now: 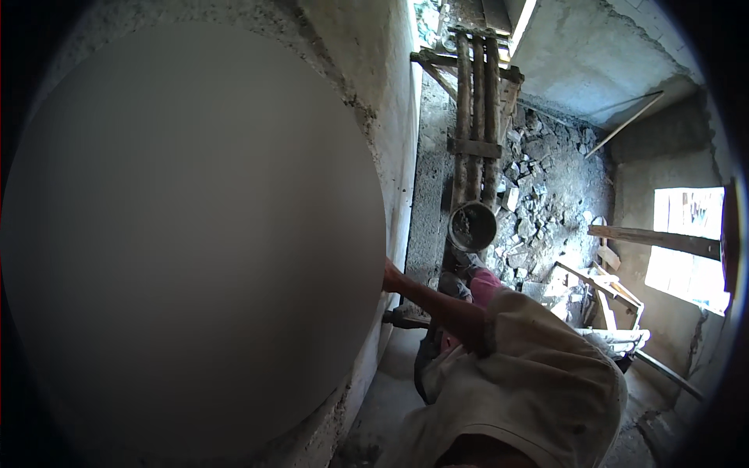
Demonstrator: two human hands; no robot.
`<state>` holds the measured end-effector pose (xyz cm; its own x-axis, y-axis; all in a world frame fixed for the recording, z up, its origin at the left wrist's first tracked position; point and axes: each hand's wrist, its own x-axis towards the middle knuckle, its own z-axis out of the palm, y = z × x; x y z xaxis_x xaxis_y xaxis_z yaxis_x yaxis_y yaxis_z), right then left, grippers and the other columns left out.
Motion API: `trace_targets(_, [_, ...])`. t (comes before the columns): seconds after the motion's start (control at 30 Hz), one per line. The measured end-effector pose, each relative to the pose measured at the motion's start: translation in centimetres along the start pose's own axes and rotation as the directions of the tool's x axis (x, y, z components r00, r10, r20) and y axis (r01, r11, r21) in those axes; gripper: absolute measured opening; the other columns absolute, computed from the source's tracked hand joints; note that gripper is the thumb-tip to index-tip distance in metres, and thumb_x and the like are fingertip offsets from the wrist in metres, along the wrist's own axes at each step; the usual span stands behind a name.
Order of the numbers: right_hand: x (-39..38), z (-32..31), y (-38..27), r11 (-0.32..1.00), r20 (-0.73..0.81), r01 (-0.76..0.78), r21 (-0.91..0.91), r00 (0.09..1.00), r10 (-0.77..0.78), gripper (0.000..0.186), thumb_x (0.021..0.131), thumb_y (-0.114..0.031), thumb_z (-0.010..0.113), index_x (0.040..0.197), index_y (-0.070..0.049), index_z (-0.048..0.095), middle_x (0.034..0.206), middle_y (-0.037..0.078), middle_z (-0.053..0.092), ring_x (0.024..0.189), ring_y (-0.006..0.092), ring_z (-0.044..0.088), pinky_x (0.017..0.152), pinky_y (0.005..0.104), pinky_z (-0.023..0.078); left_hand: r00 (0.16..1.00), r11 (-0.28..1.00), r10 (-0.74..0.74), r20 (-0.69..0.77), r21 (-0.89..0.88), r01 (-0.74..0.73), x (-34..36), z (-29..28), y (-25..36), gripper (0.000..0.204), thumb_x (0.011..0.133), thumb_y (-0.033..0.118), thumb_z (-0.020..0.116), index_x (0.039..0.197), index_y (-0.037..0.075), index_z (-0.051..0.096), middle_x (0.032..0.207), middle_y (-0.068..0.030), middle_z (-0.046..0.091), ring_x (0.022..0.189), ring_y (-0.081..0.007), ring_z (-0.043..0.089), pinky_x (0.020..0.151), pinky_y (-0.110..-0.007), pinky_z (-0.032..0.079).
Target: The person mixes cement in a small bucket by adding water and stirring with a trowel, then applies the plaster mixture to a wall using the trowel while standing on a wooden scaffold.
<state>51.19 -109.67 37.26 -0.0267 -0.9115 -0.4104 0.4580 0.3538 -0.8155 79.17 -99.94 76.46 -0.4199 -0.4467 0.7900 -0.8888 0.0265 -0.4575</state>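
A large, featureless grey round shape (191, 234) fills the left half of the head view, very close and blurred. My right hand (390, 274) reaches to its right edge beside the pale plastered wall (390, 109); the fingers are hidden, so what they hold cannot be made out. My forearm comes out of a beige sleeve. Below the hand is a dark bar-like object (402, 318), too dim to identify. A pink-clothed leg (485, 287) and grey footwear show beyond the forearm. My left hand is not visible.
Rough poles (480, 101) with crosspieces run ahead, a dark bucket (473, 226) at their near end. Broken rubble (530, 218) covers the floor alongside. A plank (663, 242) crosses before the bright window (686, 210) at right; a wooden frame (608, 304) lies below it.
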Motion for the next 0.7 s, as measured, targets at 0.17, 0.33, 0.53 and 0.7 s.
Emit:
trace_targets(0.17, [-6.7, -12.5, -0.9, 0.716, -0.051, -0.066, -0.695, 0.998, 0.043, 0.045, 0.097, -0.045, 0.05, 0.116, -0.005, 0.058, 0.094, 0.021, 0.067, 0.095, 0.0378, 0.066, 0.078, 0.0476, 0.05, 0.999, 0.986, -0.032, 0.009, -0.162, 0.033, -1.5, 3.0, 3.4, 0.074, 0.097, 0.032, 0.057, 0.152, 0.001, 0.017, 0.157, -0.0205, 0.016, 0.146, -0.0345, 0.021, 0.118, -0.045, 0.021])
trace_targets(0.33, [-9.0, -30.0, 4.2, 0.37, -0.254, -0.215, -0.904, 0.965, -0.061, 0.037, 0.092, -0.028, 0.059, 0.122, -0.011, 0.045, 0.098, 0.02, 0.065, 0.085, 0.041, 0.066, 0.067, 0.0496, 0.052, 0.875, 0.649, -0.122, 0.469, -0.629, 0.428, -12.9, 6.2, 18.5, 0.074, 0.096, 0.034, 0.057, 0.151, 0.001, 0.02, 0.156, -0.0215, 0.021, 0.146, -0.0345, 0.021, 0.119, -0.044, 0.019])
trace_targets(0.53, [-3.1, -44.8, 17.4, -0.242, -0.483, -0.442, -0.864, 0.863, 0.147, 0.031, 0.098, -0.023, 0.042, 0.127, -0.013, 0.049, 0.097, 0.023, 0.066, 0.082, 0.0397, 0.07, 0.068, 0.0504, 0.056, -0.419, 0.466, 0.467, 0.779, 0.185, 0.865, -49.4, -1.6, 38.4, 0.081, 0.092, 0.035, 0.065, 0.151, 0.001, 0.022, 0.154, -0.0237, 0.029, 0.143, -0.0344, 0.028, 0.116, -0.038, 0.027])
trace_targets(0.7, [3.5, -54.0, 30.8, -0.246, -0.552, -0.502, -0.829, 0.806, 0.215, 0.031, 0.096, -0.023, 0.044, 0.124, -0.012, 0.05, 0.091, 0.025, 0.067, 0.084, 0.0419, 0.068, 0.07, 0.0523, 0.054, -0.754, 0.551, 0.481, 0.447, 0.515, 0.657, -55.5, -3.7, 44.5, 0.098, 0.086, 0.039, 0.071, 0.154, 0.003, 0.01, 0.153, -0.0261, 0.028, 0.139, -0.0351, 0.036, 0.112, -0.039, 0.032])
